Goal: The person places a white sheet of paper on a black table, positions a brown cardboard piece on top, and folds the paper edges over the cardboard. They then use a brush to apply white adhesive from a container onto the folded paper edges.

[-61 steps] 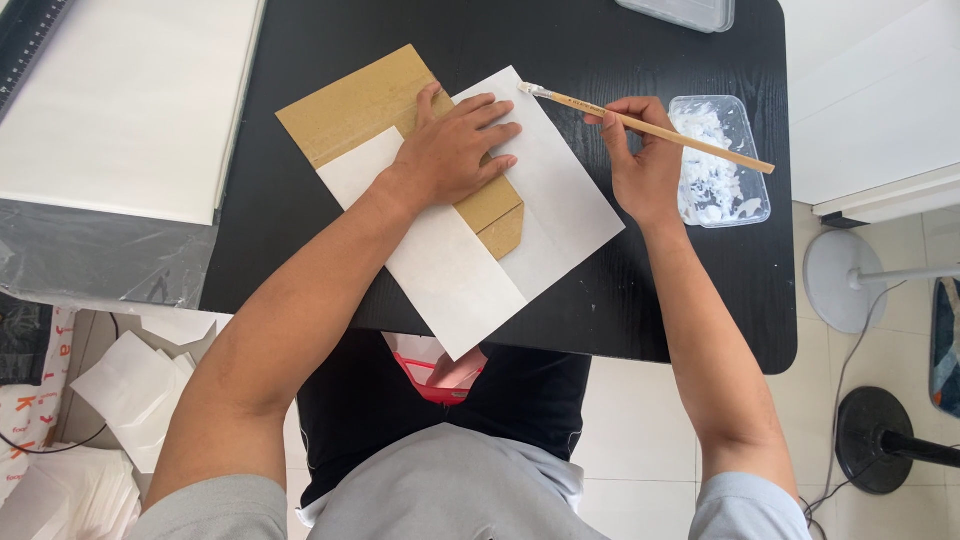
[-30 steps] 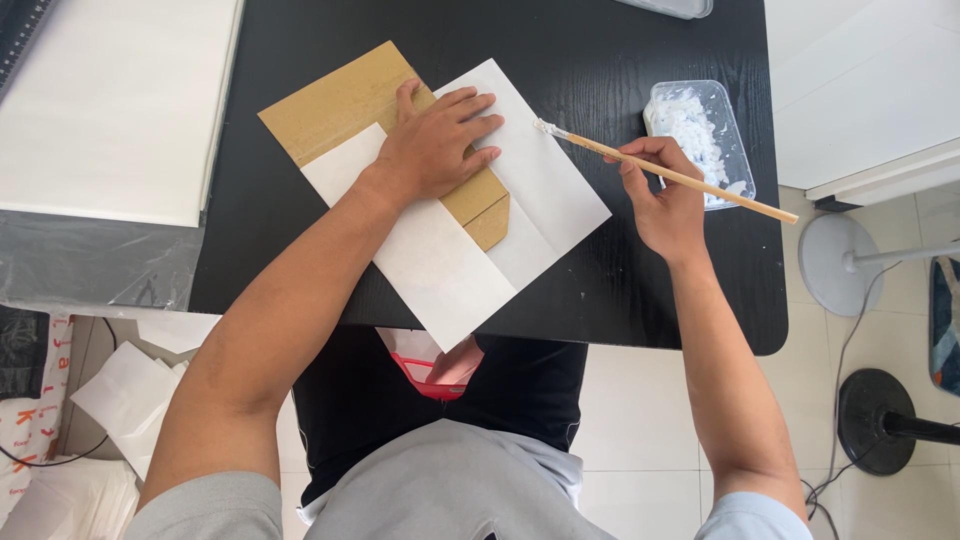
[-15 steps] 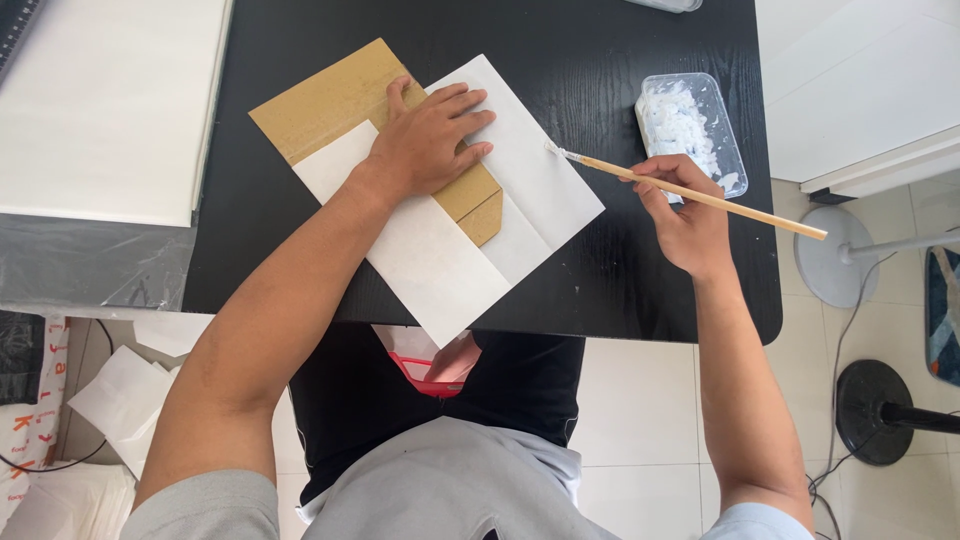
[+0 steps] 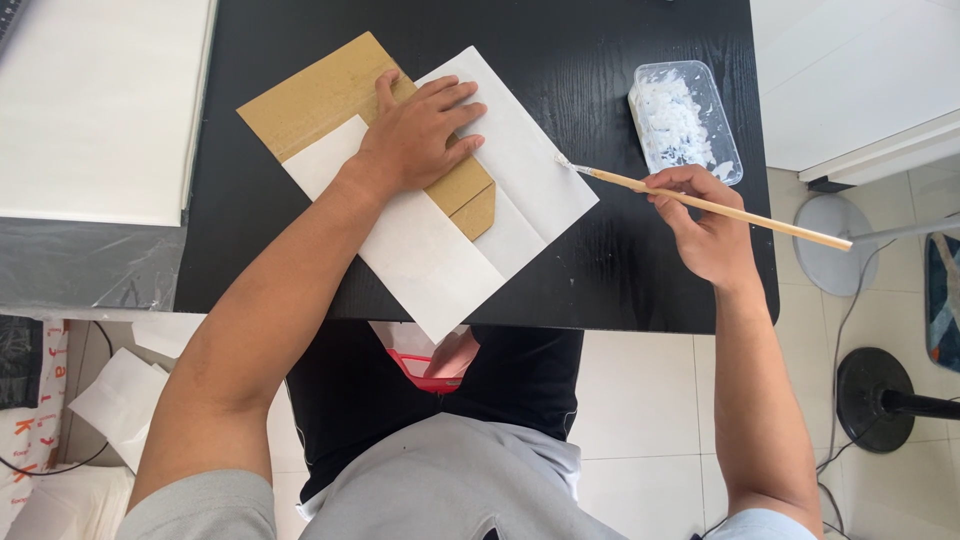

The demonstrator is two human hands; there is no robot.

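My left hand (image 4: pixel 418 135) lies flat, fingers spread, on a brown cardboard piece (image 4: pixel 320 95) that rests on a white paper sheet (image 4: pixel 440 250) on the black table (image 4: pixel 560 60). Part of the paper is folded over the cardboard. My right hand (image 4: pixel 705 225) grips a thin wooden brush (image 4: pixel 700 203). Its white-tipped bristles point left and hover just off the paper's right edge. A clear plastic tray (image 4: pixel 685 120) with white paste stands just above my right hand.
A large white board (image 4: pixel 95 100) lies left of the table over a plastic-wrapped grey surface. Crumpled white paper (image 4: pixel 110 400) sits on the floor at lower left. A fan base (image 4: pixel 885 400) and a white stand (image 4: pixel 835 245) stand on the tiled floor at right.
My right hand has carried the brush away from the paper's top right, rightward and down toward the tray side. My left hand has stayed pressed on the cardboard.
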